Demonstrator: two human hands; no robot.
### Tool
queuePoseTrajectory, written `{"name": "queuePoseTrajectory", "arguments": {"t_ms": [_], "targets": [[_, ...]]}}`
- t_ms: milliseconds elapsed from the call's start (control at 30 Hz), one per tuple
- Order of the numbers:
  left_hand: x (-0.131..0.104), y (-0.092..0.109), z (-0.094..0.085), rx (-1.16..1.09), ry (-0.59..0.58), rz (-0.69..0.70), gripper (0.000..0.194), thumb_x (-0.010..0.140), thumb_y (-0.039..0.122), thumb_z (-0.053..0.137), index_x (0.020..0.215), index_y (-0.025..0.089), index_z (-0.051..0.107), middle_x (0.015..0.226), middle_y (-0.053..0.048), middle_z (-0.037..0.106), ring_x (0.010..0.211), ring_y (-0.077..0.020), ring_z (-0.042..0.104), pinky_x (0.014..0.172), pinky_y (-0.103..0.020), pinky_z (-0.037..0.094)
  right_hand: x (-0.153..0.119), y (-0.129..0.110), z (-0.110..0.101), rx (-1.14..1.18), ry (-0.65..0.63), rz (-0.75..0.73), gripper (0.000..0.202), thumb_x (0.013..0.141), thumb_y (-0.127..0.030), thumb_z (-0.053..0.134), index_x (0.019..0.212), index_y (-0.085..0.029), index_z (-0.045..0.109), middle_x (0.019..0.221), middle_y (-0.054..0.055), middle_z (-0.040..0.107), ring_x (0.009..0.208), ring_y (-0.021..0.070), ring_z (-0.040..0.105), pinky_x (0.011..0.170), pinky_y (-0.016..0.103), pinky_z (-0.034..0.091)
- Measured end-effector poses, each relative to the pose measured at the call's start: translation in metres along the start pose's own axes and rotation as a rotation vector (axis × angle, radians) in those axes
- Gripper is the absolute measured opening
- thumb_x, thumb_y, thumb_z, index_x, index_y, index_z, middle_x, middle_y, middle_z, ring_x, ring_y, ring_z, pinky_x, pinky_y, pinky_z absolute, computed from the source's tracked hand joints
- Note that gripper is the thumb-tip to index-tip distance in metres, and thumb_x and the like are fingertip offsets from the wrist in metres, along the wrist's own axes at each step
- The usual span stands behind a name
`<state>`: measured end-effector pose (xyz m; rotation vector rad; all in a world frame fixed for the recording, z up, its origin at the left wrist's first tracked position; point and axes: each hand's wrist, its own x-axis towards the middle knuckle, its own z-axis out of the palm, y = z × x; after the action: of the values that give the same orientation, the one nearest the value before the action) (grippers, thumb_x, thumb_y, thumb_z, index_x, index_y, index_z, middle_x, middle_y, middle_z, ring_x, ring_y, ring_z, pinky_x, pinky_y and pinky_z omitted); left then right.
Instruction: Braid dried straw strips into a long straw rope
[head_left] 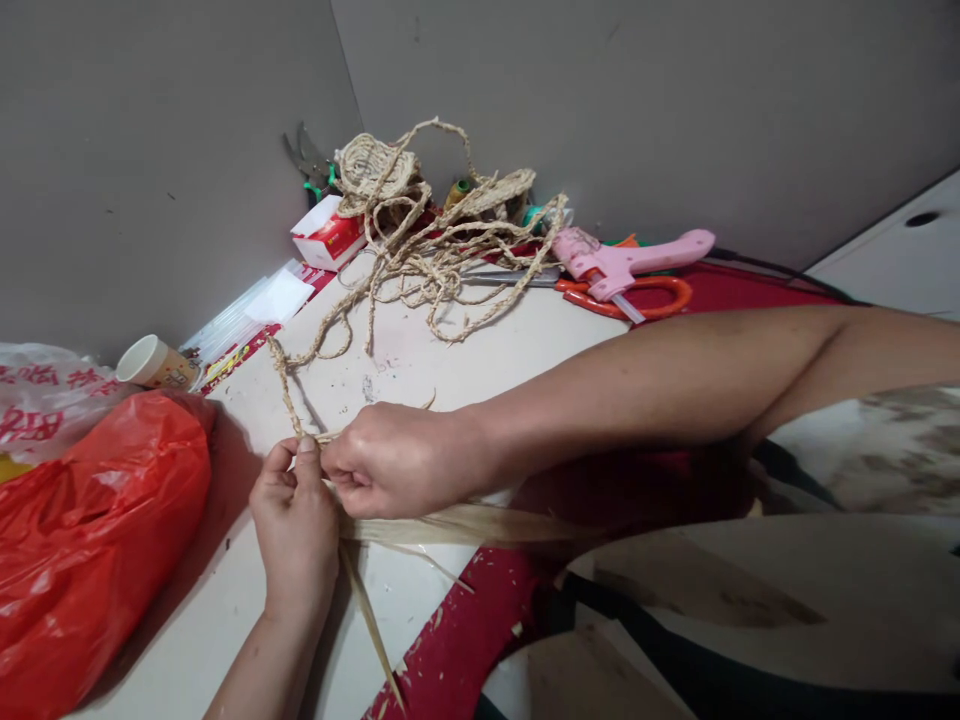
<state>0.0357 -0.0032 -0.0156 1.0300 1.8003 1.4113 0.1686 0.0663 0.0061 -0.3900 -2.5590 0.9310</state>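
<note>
White plastic bag [56, 395]: red characters (too creased to read)
Red box [335, 241]: small pale print, illegible
Paper cup [160, 364]: printed marks, unreadable

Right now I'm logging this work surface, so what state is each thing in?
Left hand: pinching the braided rope.
Right hand: curled shut on pale strands.
Braided rope: loosely looped, tangled.
Pale strands: unbraided, trailing.
Green-handled cutters: blades apart.
Orange-handled scissors: partly covered.
Pink glue gun: overlapping the scissors, clear stick protruding.
Red bag: crumpled.
Paper cup: upright or tipped, cannot tell.
</note>
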Motion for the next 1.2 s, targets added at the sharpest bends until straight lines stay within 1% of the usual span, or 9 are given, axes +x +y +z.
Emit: {"name": "queuePoseTrajectory", "arguments": {"t_ms": [300,433,533,600,767,933,1067,1133,1200], "targets": [[0.0,-0.001,-0.001,0.02,-0.014,0.014,0.016,0.079,0.031,0.063,0.072,0.018,0.055,0.056,0.005,0.059,0.049,-0.0085,0.051,0.046,-0.016,0.036,0.001,-0.004,0.003,-0.037,0.014,0.09,0.014,0.072,-0.017,0.049,0.059,-0.014,0.055,0.055,0.001,0.052,0.048,0.0084,0.027,0.05,0.025,0.026],[0.0,-0.003,-0.002,0.025,0.001,0.022,0.02,0.081,0.036,0.063,0.073,0.019,0.055,0.054,0.006,0.054,0.045,-0.0071,0.044,0.046,-0.016,0.034,0.005,0.005,-0.001,-0.036,0.09,0.189,0.013,0.072,-0.019,0.05,0.063,-0.014,0.057,0.058,0.002,0.055,0.051,0.0091,0.033,0.051,0.024,0.028],[0.0,-0.005,-0.004,0.035,0.028,0.013,0.023,0.081,0.038,0.063,0.072,0.018,0.054,0.05,0.008,0.049,0.041,-0.0053,0.036,0.044,-0.016,0.031,0.009,0.012,-0.006,0.113,0.116,0.28,0.01,0.07,-0.017,0.054,0.061,-0.013,0.055,0.054,0.0,0.052,0.052,0.0083,0.041,0.05,0.022,0.031],[0.001,-0.006,-0.005,0.045,0.029,-0.007,0.021,0.081,0.036,0.063,0.073,0.018,0.054,0.05,0.008,0.048,0.04,-0.0049,0.033,0.042,-0.015,0.028,0.011,0.014,-0.01,0.275,0.072,0.295,0.01,0.071,-0.013,0.054,0.061,-0.013,0.054,0.049,-0.003,0.049,0.05,0.0071,0.045,0.05,0.019,0.033],[0.002,-0.006,-0.004,0.003,0.008,-0.024,0.021,0.079,0.036,0.064,0.075,0.018,0.054,0.051,0.008,0.047,0.041,-0.0049,0.032,0.04,-0.015,0.025,0.014,0.018,-0.018,0.613,0.01,0.356,0.014,0.082,-0.013,0.052,0.067,-0.013,0.052,0.043,-0.006,0.046,0.042,0.0057,0.046,0.045,0.016,0.037],[0.002,-0.006,-0.004,-0.011,0.009,-0.061,0.02,0.075,0.034,0.067,0.075,0.017,0.056,0.052,0.006,0.049,0.042,-0.0061,0.038,0.04,-0.016,0.028,0.015,0.026,-0.017,0.822,-0.086,0.412,0.011,0.079,-0.014,0.057,0.069,-0.012,0.053,0.047,-0.007,0.047,0.043,0.0055,0.045,0.04,0.016,0.039],[0.003,-0.004,-0.006,-0.076,0.054,-0.112,0.024,0.074,0.039,0.069,0.077,0.019,0.057,0.052,0.008,0.049,0.038,-0.0057,0.034,0.037,-0.016,0.026,0.012,0.023,-0.012,0.784,-0.135,0.419,0.009,0.076,-0.014,0.057,0.07,-0.014,0.052,0.047,-0.007,0.047,0.042,0.0056,0.045,0.041,0.016,0.04],[0.002,-0.002,-0.007,-0.098,0.078,-0.13,0.025,0.074,0.04,0.069,0.076,0.02,0.055,0.051,0.009,0.045,0.038,-0.0056,0.032,0.036,-0.016,0.024,0.01,0.019,-0.009,0.663,-0.095,0.387,0.006,0.074,-0.014,0.056,0.07,-0.014,0.052,0.048,-0.007,0.047,0.043,0.0055,0.044,0.043,0.016,0.037],[0.002,0.001,-0.006,-0.097,0.089,-0.12,0.025,0.075,0.039,0.069,0.074,0.02,0.054,0.051,0.009,0.043,0.038,-0.0053,0.03,0.036,-0.016,0.024,0.009,0.014,-0.006,0.508,-0.018,0.322,0.005,0.07,-0.011,0.056,0.067,-0.013,0.053,0.051,-0.005,0.048,0.046,0.0047,0.042,0.046,0.016,0.034]]}}
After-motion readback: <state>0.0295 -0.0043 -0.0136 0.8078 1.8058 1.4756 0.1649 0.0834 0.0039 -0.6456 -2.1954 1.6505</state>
